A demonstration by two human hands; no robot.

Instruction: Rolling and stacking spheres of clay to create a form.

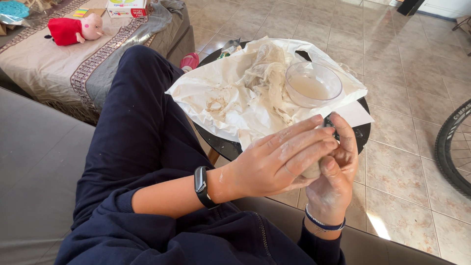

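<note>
My left hand [279, 157], with a black band on its wrist, lies across my right hand [336, 184], which wears a blue bracelet. Between the two palms sits a small pale lump of clay-like material [312, 171], mostly hidden. Both hands are dusted with pale residue. The left fingers stretch flat over the lump, and the right fingers curl up around it from below. A small dark object [331, 120] shows just behind the right fingertips; I cannot tell what it is. The hands hover over my lap, just in front of the round black table [222, 145].
On the table lie a crumpled white plastic sheet [230, 95], a clear bowl of cloudy liquid [313, 84] and a white paper [354, 114]. A bicycle wheel [449, 147] stands at the right on the tiled floor. A bed with a pink plush toy [73, 29] is at far left.
</note>
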